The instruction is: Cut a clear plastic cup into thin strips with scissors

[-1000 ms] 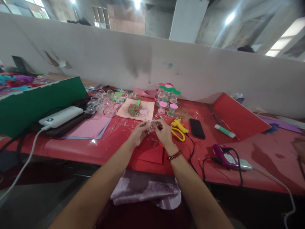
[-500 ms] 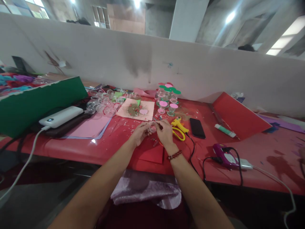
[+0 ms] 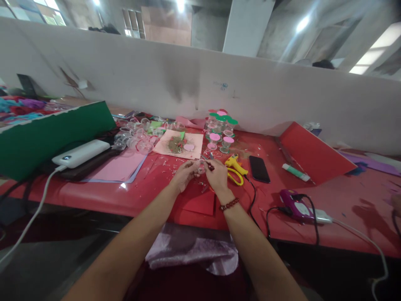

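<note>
My left hand (image 3: 183,174) and my right hand (image 3: 216,174) meet over the red table (image 3: 94,194), both pinched round a small clear plastic cup (image 3: 201,167) held between them. The right fingers also seem to pinch a tiny dark red bit at the cup's rim. A beaded bracelet (image 3: 229,204) sits on my right wrist. Just beyond the hands lies a pale pink sheet (image 3: 180,143) with scraps on it, and a yellow glue gun (image 3: 234,164) lies to the right.
Several clear cups (image 3: 134,136) lie at the left, and capped ones with pink and green tops (image 3: 221,129) stand behind. A black phone (image 3: 259,168), glue stick (image 3: 295,172), purple tool with cable (image 3: 296,206), white power bank (image 3: 80,153), green board (image 3: 46,136) and red board (image 3: 310,152) surround.
Both hands stay together on the cup. The right fingers have shifted slightly, so the tiny dark red bit shows at the cup's rim. A shadow at the far right has moved.
</note>
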`<control>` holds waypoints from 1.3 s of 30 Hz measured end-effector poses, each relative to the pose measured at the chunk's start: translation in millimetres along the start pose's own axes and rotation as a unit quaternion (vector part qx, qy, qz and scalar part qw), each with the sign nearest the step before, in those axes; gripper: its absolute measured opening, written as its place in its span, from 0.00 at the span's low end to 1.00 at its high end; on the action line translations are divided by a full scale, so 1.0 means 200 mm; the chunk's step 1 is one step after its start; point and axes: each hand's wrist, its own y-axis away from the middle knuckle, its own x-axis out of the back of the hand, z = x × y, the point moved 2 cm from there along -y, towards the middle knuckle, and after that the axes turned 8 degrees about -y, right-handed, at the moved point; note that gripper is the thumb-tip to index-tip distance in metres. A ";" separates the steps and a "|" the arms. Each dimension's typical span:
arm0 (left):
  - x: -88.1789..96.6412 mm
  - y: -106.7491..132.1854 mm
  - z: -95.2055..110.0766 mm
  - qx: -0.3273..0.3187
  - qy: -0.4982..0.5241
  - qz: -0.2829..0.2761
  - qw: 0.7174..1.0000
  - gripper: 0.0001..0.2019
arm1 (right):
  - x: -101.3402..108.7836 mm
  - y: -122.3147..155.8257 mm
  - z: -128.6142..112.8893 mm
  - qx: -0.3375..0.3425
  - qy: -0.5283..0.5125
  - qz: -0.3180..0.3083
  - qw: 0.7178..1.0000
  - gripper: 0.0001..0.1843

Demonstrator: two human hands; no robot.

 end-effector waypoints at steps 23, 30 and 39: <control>-0.02 0.01 0.00 -0.023 -0.092 -0.017 0.995 0.18 | 0.00 0.01 0.00 -0.033 0.120 -0.030 0.992 0.08; -0.01 0.00 0.00 -0.006 -0.065 -0.002 0.998 0.16 | 0.00 0.00 -0.01 -0.028 0.070 -0.022 0.997 0.09; 0.00 -0.01 -0.02 -0.020 -0.076 -0.008 0.997 0.17 | -0.01 0.01 0.00 -0.049 0.092 -0.038 0.994 0.08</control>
